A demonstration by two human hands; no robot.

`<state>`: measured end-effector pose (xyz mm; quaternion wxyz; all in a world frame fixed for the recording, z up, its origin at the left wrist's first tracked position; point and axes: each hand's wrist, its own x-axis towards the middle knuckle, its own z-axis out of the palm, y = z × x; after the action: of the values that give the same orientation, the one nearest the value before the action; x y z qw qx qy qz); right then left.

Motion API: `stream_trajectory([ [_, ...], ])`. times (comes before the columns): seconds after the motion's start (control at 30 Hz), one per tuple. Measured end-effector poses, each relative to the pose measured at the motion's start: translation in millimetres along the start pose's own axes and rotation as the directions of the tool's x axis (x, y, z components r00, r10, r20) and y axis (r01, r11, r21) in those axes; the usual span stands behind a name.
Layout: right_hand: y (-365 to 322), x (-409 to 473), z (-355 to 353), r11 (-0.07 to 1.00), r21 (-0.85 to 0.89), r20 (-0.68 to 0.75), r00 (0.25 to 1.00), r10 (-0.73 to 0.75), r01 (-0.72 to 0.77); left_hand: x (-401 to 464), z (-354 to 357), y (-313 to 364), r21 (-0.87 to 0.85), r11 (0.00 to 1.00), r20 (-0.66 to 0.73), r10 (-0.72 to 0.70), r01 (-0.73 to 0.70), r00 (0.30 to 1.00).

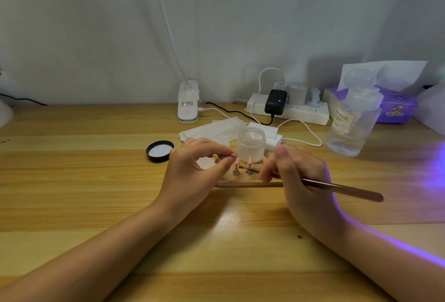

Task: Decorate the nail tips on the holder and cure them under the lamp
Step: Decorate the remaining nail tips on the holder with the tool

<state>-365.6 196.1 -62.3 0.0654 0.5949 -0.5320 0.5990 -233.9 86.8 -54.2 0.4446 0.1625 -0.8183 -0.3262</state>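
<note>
While the left hand (192,169) pinches a nail tip stand (235,166) on the holder (250,183), right hand's (298,176) grip pinches the brush (342,188); brace wrists on counter (96,181), stroke lightly.

I'm looking down on a wooden table (72,181). On it: a black lid (159,151) lying upturned, a frosted jar (251,147), white wipes (212,130), a power strip (289,110), a clear bottle (354,123), a purple tissue box (397,106), a nail holder (248,182).
</note>
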Motion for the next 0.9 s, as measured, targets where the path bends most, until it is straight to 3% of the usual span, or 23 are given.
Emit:
stream_trajectory([
  [0.13, -0.7, 2.0, 2.1, 0.998, -0.029, 0.022, 0.998, -0.051, 0.052, 0.5, 0.5, 0.7, -0.018, 1.0, 0.003, 0.005, -0.005, 1.0],
  [0.33, -1.1, -2.6, -0.7, 0.997, 0.061, 0.013, 0.999, 0.042, -0.042, 0.8, 0.4, -0.6, -0.029, 1.0, -0.003, -0.005, 0.005, 1.0],
  [0.43, -4.2, -0.6, -0.5, 0.999, 0.031, -0.009, 0.999, 0.045, -0.045, 0.6, 0.6, -0.3, -0.032, 0.999, 0.0, -0.002, 0.002, 1.0],
  [0.57, -4.9, -1.3, -1.5, 0.997, 0.034, 0.062, 0.996, 0.072, -0.074, 0.6, 0.3, -0.7, -0.043, 0.999, 0.006, -0.005, 0.006, 1.0],
  [0.73, -5.4, -0.9, -0.5, 0.995, 0.071, 0.001, 0.998, 0.063, -0.063, 0.3, 0.0, -1.9, -0.049, 0.998, 0.001, -0.033, 0.033, 0.999],
  [0.9, -2.7, -0.6, 0.5, 0.998, 0.032, 0.069, 0.996, 0.053, -0.055, -0.6, -0.7, -2.7, -0.047, 0.998, -0.013, -0.053, 0.053, 0.998],
])
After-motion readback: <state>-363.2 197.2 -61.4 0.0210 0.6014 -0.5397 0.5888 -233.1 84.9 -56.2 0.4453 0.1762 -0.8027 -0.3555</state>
